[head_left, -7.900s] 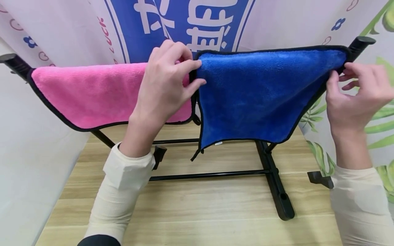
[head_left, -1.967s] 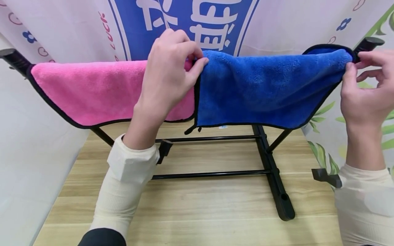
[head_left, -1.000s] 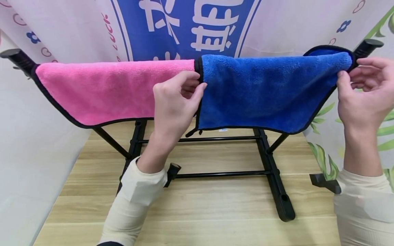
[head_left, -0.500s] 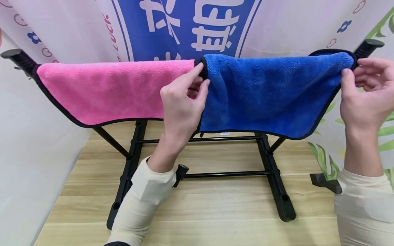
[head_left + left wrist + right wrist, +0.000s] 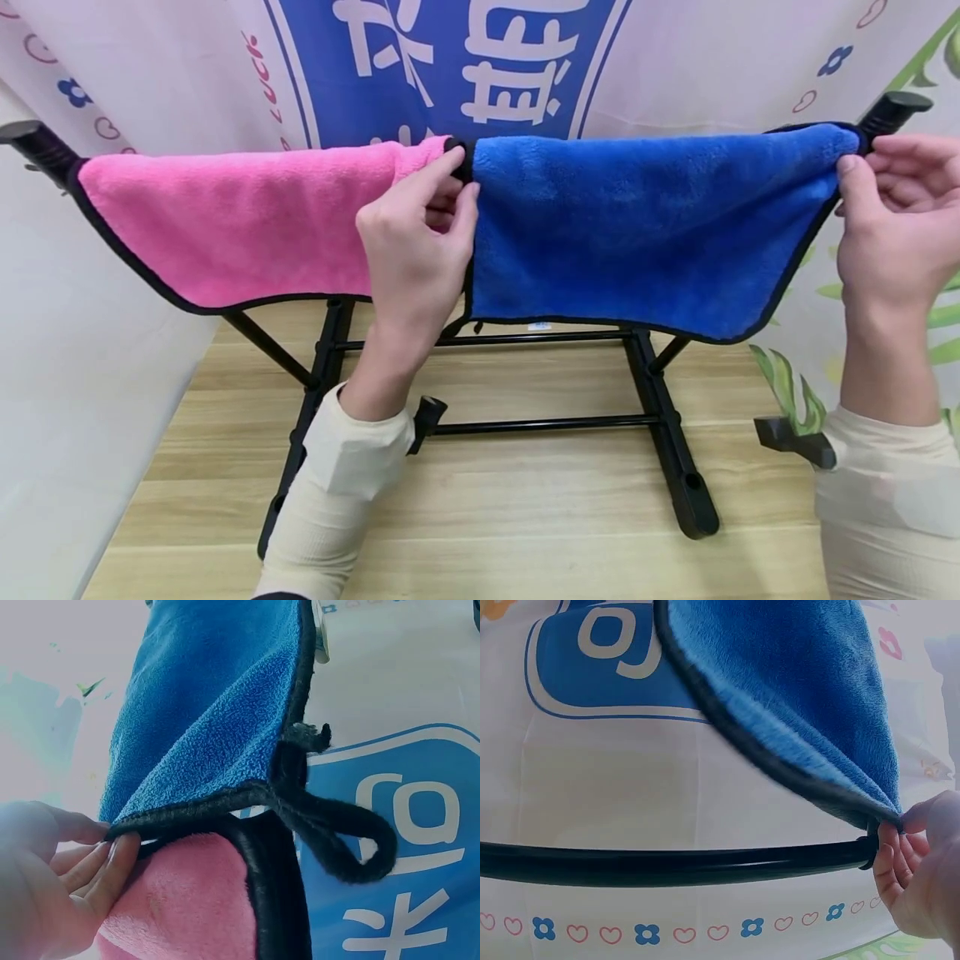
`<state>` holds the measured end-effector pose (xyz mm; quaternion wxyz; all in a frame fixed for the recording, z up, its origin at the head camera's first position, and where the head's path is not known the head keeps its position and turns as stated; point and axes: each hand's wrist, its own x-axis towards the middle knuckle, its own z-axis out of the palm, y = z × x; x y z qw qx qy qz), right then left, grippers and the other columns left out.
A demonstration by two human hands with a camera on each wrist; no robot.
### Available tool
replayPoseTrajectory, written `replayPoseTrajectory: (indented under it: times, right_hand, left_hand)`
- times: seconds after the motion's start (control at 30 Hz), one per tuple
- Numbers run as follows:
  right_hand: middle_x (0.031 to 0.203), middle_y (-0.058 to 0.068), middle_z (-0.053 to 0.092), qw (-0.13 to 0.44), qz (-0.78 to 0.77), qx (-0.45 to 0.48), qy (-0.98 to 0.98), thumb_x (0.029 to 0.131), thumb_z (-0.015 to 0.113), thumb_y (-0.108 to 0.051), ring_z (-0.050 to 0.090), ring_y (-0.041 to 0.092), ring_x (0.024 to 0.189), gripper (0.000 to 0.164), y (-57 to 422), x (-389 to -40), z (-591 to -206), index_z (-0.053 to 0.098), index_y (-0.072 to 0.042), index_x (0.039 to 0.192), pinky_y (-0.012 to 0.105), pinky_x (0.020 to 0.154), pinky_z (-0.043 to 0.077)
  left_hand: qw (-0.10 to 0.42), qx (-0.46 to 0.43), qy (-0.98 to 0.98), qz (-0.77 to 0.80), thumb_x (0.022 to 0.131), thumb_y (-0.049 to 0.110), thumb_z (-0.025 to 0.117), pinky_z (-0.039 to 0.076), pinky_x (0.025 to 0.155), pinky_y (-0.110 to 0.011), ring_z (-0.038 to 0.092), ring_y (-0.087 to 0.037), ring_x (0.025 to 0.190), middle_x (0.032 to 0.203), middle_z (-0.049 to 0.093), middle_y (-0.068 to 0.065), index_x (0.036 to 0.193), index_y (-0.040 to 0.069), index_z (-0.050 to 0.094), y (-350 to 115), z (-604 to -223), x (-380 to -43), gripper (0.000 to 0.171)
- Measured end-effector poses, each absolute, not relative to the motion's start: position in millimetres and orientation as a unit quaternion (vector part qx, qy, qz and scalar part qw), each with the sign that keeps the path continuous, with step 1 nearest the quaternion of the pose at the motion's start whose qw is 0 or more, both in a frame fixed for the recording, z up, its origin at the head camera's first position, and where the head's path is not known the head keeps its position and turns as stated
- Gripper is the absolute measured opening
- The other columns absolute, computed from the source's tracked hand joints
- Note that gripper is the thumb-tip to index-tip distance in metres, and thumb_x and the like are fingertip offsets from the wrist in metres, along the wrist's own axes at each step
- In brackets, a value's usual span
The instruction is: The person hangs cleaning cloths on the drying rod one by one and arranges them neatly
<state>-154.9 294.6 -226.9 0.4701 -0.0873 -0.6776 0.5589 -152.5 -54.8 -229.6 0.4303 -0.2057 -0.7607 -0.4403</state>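
A blue towel (image 5: 637, 233) with black trim hangs folded over the rack's top rail. My left hand (image 5: 420, 250) pinches its left edge near the top, where it meets the pink towel (image 5: 247, 225). In the left wrist view the blue towel's trim runs between thumb and fingers, close over the pink towel (image 5: 187, 900), and a black hanging loop (image 5: 352, 840) dangles from a corner. My right hand (image 5: 892, 225) pinches the blue towel's upper right edge, beside the rack's post end. The right wrist view shows those fingertips at the trim (image 5: 780, 765), by the black bar (image 5: 667, 866).
The black rack (image 5: 667, 433) stands on a wood-grain surface (image 5: 540, 508), its feet pointing towards me. A white curtain with a blue printed panel (image 5: 442, 67) hangs behind. Post ends (image 5: 33, 142) stick up at the far left and far right.
The blue towel's front has lost its low-hanging left corner, and its raised back edge at right has sunk. My left hand came down to the front, then shifted left with the towel's edge.
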Motion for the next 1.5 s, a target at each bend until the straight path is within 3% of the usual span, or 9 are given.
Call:
replayPoseTrajectory:
  times: [0.3,0.67,0.8,0.97,1.17,1.5]
  right_hand:
    - [0.092,0.012,0.065,0.453,0.679,-0.030,-0.577,0.085,0.081,0.001,0.061,0.015,0.070,0.019,296.5,-160.5,-221.2,0.072,0.001,0.102,0.014,0.064,0.054]
    - [0.083,0.009,0.069,0.469,0.668,-0.027,-0.577,0.083,0.084,0.000,0.060,0.012,0.061,0.015,294.4,-165.3,-222.8,0.077,0.006,0.096,0.013,0.060,0.052]
    - [0.091,0.000,0.064,0.478,0.588,-0.004,-0.653,0.089,0.077,-0.002,0.061,0.006,0.069,0.013,295.3,-162.2,-232.5,0.079,0.001,0.102,0.011,0.064,0.050]
    - [0.089,-0.011,0.059,0.460,0.475,0.032,-0.750,0.091,0.072,-0.005,0.059,-0.001,0.071,0.030,301.3,-154.6,-241.6,0.075,-0.010,0.120,0.007,0.068,0.048]
    - [0.088,-0.012,0.058,0.440,0.453,0.051,-0.773,0.093,0.067,-0.001,0.058,-0.003,0.069,0.039,303.0,-149.8,-243.7,0.070,-0.011,0.131,0.006,0.069,0.049]
    - [0.092,-0.010,0.057,0.434,0.480,0.037,-0.761,0.095,0.065,0.001,0.057,0.000,0.071,0.039,303.1,-148.6,-243.3,0.068,-0.010,0.132,0.006,0.070,0.048]
  left_hand:
    - [0.440,-0.194,-0.741,-0.469,0.094,0.004,0.074,0.059,0.074,-0.018,0.074,-0.023,0.077,0.090,0.077,-0.018,0.112,-0.007,0.076,-59.9,-223.1,-153.0,0.022]
    - [0.437,-0.222,-0.741,-0.458,0.096,0.005,0.072,0.058,0.074,-0.021,0.070,-0.023,0.074,0.089,0.075,-0.018,0.104,-0.008,0.078,-59.7,-221.7,-156.6,0.015]
    - [0.445,-0.227,-0.751,-0.431,0.096,0.005,0.072,0.056,0.072,-0.024,0.065,-0.025,0.074,0.088,0.072,-0.020,0.103,-0.008,0.078,-60.3,-223.9,-157.2,0.016]
    - [0.449,-0.235,-0.760,-0.407,0.096,0.005,0.072,0.056,0.070,-0.027,0.063,-0.027,0.074,0.089,0.071,-0.022,0.103,-0.010,0.077,-59.9,-225.9,-157.5,0.017]
    - [0.463,-0.251,-0.756,-0.389,0.096,0.004,0.072,0.055,0.067,-0.026,0.063,-0.026,0.073,0.087,0.070,-0.022,0.104,-0.010,0.077,-59.2,-229.7,-158.6,0.017]
    - [0.456,-0.285,-0.755,-0.375,0.095,0.004,0.073,0.058,0.064,-0.030,0.063,-0.025,0.071,0.084,0.067,-0.020,0.105,-0.010,0.074,-61.5,-230.5,-159.1,0.017]
